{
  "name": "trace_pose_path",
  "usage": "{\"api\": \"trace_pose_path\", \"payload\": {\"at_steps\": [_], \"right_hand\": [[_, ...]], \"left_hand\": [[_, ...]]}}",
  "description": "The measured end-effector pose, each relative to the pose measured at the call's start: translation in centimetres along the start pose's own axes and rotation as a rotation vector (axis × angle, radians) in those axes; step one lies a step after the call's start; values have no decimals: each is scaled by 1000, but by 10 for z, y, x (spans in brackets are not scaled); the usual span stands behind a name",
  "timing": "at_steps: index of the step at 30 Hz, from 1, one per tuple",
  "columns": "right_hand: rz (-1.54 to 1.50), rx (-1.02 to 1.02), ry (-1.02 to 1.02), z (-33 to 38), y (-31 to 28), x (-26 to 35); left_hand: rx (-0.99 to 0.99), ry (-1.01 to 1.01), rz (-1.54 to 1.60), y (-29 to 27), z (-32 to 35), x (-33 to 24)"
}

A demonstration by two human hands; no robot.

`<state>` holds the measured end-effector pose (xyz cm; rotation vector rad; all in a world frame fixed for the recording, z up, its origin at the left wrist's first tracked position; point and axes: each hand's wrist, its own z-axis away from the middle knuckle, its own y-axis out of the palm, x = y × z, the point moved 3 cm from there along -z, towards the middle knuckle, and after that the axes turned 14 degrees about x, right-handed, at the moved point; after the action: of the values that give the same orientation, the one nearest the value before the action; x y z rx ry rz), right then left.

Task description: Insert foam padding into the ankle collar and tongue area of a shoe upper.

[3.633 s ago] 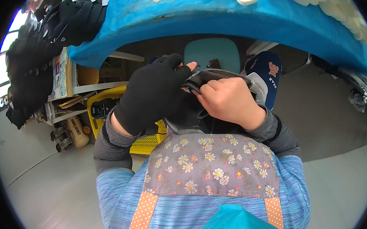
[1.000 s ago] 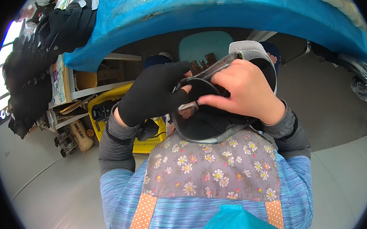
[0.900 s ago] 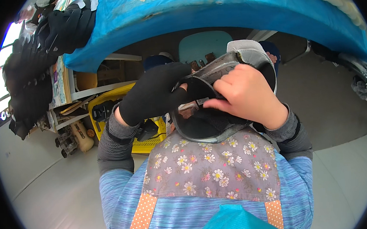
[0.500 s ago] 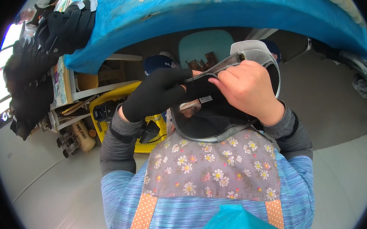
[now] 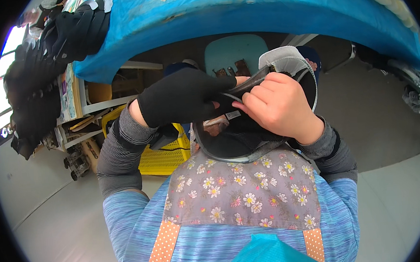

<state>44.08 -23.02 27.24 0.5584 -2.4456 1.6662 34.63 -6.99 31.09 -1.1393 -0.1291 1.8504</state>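
Note:
Held above my lap is a black sewn mesh piece (image 5: 228,146) with grey edging, hollow in the middle, and a stiff light-grey flap (image 5: 283,57) standing up at its far end. My left hand (image 5: 183,96), in a black glove with bare fingertips, is closed on the piece's upper edge from the left. From the right, my bare right hand (image 5: 283,101) pinches the same edge, thumb and fingers bent, close to my left fingertips. A small pale label (image 5: 232,115) shows inside the piece below them. Folds hide part of each hand's fingertips.
A blue-covered table (image 5: 202,14) curves across the far side. Black pieces (image 5: 74,33) are stacked at the left. A yellow plastic basket (image 5: 165,156) stands by my left arm. Beneath the table is a pale-green stool (image 5: 236,46) with brown objects on it.
My left hand has moved slightly right and its forearm has swung outward to the left. My right hand has shifted a little left. The held edge is now folded more tightly between both hands.

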Motion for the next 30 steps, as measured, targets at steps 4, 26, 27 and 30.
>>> {"api": "trace_pose_path", "payload": {"at_steps": [4, 26, 27, 30], "right_hand": [[-3, -38, 59, 1, 5, -5], [-32, 59, 104, 22, -24, -17], [-29, 55, 108, 22, -22, -17], [15, -38, 165, 24, -19, -20]], "left_hand": [[41, -39, 26, -1, -3, -4], [-61, 78, -56, -12, -22, -11], [-88, 89, -105, -10, -24, -12], [-127, 108, -171, -7, -27, -12]]}}
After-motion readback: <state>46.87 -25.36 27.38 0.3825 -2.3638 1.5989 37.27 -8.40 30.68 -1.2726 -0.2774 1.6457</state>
